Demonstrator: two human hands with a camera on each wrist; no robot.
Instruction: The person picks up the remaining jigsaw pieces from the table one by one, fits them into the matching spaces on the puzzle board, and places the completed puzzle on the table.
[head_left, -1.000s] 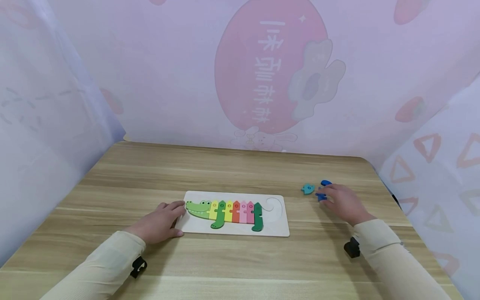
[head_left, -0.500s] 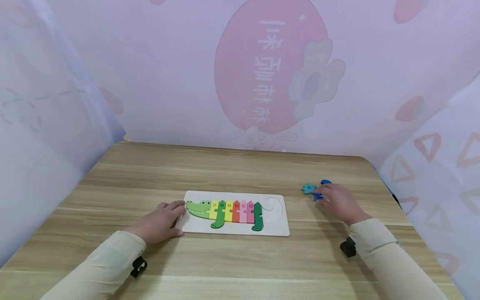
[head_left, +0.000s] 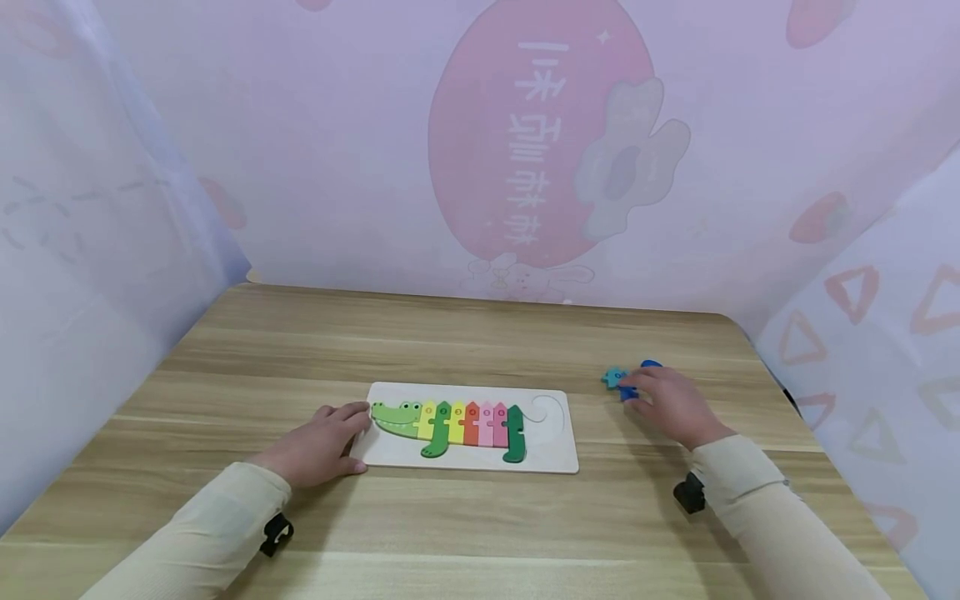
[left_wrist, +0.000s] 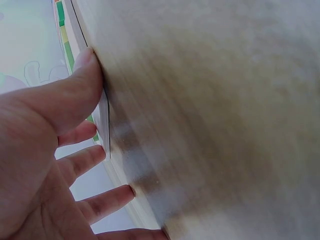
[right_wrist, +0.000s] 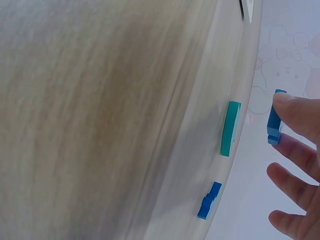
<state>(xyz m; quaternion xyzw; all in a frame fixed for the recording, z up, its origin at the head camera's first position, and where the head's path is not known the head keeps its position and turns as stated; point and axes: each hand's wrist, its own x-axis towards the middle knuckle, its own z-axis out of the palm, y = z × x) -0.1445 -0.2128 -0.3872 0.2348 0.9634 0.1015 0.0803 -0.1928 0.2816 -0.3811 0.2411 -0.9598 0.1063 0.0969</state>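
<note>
In the head view, a pale wooden puzzle board (head_left: pixel 551 454) lies on the table with a crocodile built of coloured, numbered pieces (head_left: pixel 450 425). My left hand (head_left: pixel 311 447) rests at its left end. The left wrist view has that thumb (left_wrist: pixel 87 75) along the board's edge and the other fingers spread, fairly straight. My right hand (head_left: pixel 678 408) pinches a blue puzzle piece (right_wrist: pixel 274 120) between thumb and index finger, lifted off the table. Beneath it lie a teal piece (right_wrist: pixel 230 129) and a darker blue piece (right_wrist: pixel 209 201), which the right hand partly hides in the head view.
The wood-grain table (head_left: pixel 450 533) ends at the back against a pink printed curtain (head_left: pixel 337 167), with more printed cloth at both sides. An outlined curl (head_left: pixel 550 414) is drawn on the board's right part. Black wrist bands (head_left: pixel 277 533) sit at both cuffs.
My right hand has moved a little to the left with the blue piece, away from the darker blue piece and over toward the teal one. The left hand and board have stayed still.
</note>
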